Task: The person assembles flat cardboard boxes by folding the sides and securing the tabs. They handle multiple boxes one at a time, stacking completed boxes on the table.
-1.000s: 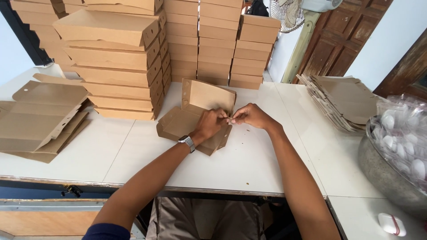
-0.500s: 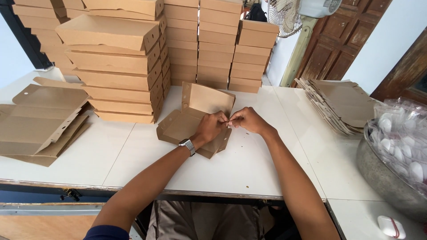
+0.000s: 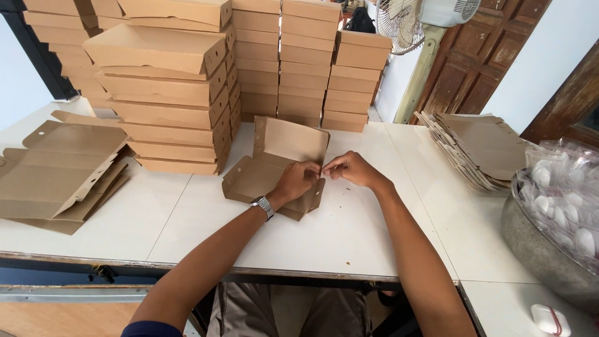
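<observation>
Cardboard, plain brown, fills nearly everything here, and little has moved over the last second: the half-folded box (image 3: 274,171) lies at the same spot in the middle of the white counter (image 3: 187,218), and both hands have kept to its right front corner, only closing in a touch tighter — so the fold at that corner looks like it is being finished rather than begun. Going from the left: a loose pile of flat box blanks (image 3: 56,168) lies spread on the counter's left part; behind it and toward the middle rise tall stacks of finished closed boxes (image 3: 168,93), with more stacks (image 3: 306,62) further back. Next comes the box in work, its lid panel standing upright at the back, its tray part lying low toward the person, one side flap with a small round hole sticking out on the left. The left hand (image 3: 298,180), a metal wristwatch (image 3: 264,206) on its wrist, rests on the tray and pinches the corner flap; the right hand (image 3: 350,168) meets it fingertip to fingertip, pinching the same bit of card — both are clenched on the box. Further right lie another fanned stack of flat blanks (image 3: 474,146) and a metal basin (image 3: 549,249) of clear-wrapped white items
</observation>
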